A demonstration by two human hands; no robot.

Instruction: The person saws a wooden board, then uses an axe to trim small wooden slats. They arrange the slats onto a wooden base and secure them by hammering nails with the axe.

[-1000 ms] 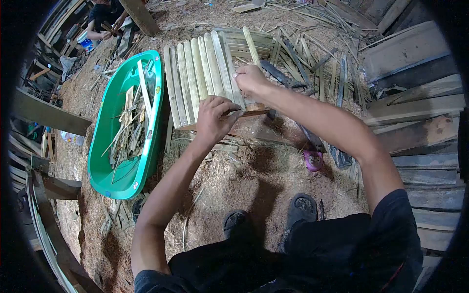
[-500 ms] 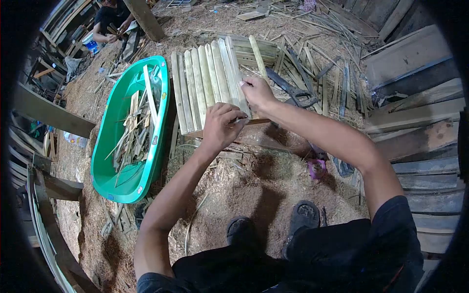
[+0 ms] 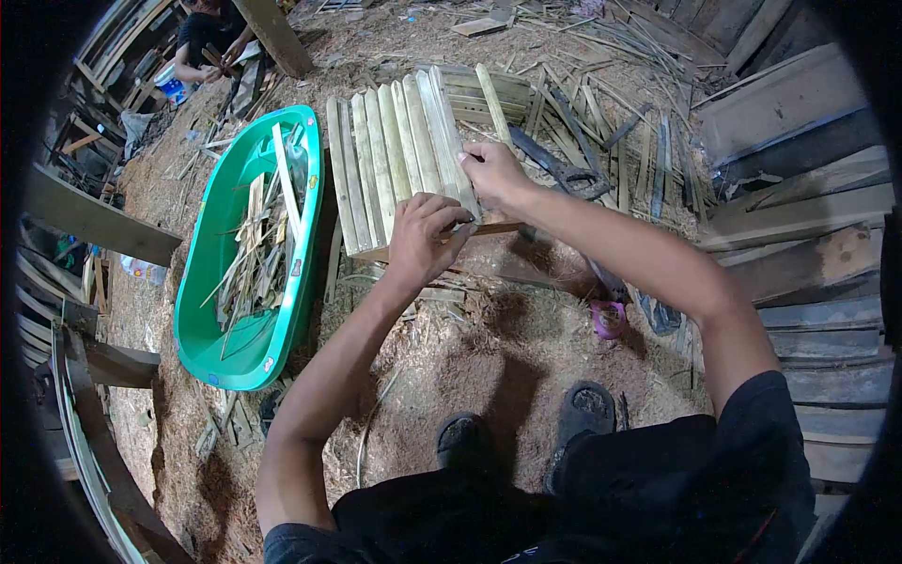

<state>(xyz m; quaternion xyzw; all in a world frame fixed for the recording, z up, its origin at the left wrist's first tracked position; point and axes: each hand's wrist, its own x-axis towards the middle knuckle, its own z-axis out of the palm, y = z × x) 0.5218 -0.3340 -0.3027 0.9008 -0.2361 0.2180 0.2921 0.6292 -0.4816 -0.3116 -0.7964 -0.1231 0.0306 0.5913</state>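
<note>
A row of pale bamboo slats point(image 3: 390, 160) lies side by side on a wooden block point(image 3: 470, 246) in front of me. My left hand point(image 3: 425, 237) is curled at the near end of the rightmost slats, fingers pinched on their edge. My right hand point(image 3: 495, 174) presses on the rightmost slat a little farther up, fingers bent over it. One loose slat point(image 3: 492, 92) lies angled just beyond my right hand.
A green plastic tub point(image 3: 246, 348) with bamboo offcuts stands at left. Loose strips and dark blades point(image 3: 554, 164) litter the sawdust floor beyond. Planks point(image 3: 808, 216) are stacked at right. A pink ring point(image 3: 608, 319) lies near my feet. Another person point(image 3: 202, 38) sits far left.
My hands have shifted slightly along the rightmost slats; the view has drifted a little. The slats stay in place.
</note>
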